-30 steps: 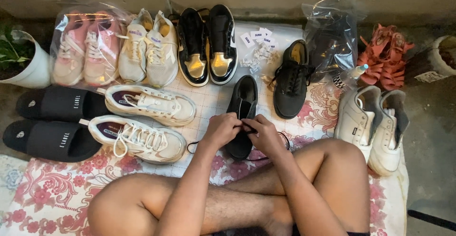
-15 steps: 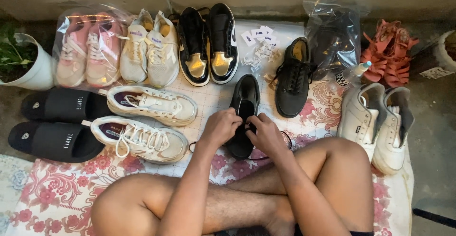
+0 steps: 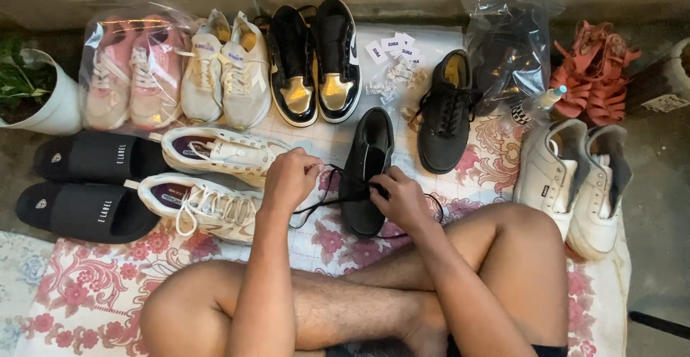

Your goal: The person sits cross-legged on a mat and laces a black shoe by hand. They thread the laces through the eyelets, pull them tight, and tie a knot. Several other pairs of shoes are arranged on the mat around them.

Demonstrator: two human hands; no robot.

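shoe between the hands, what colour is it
Black low lace-up shoe with black laces, clearest in the head view.

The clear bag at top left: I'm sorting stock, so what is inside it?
The clear bag holds a pair of pink sneakers with white laces, side by side. Glare and wrinkled plastic hide finer details.

Two black sneakers [image 3: 366, 170] lay apart. There were two black slides [image 3: 86, 184], two white-and-purple trainers [image 3: 208, 177], two pink trainers in one plastic bag [image 3: 133, 69], two cream trainers [image 3: 226, 69], two black-and-gold high-tops [image 3: 313, 58], two white sneakers [image 3: 575, 177], and one potted plant [image 3: 36, 91].
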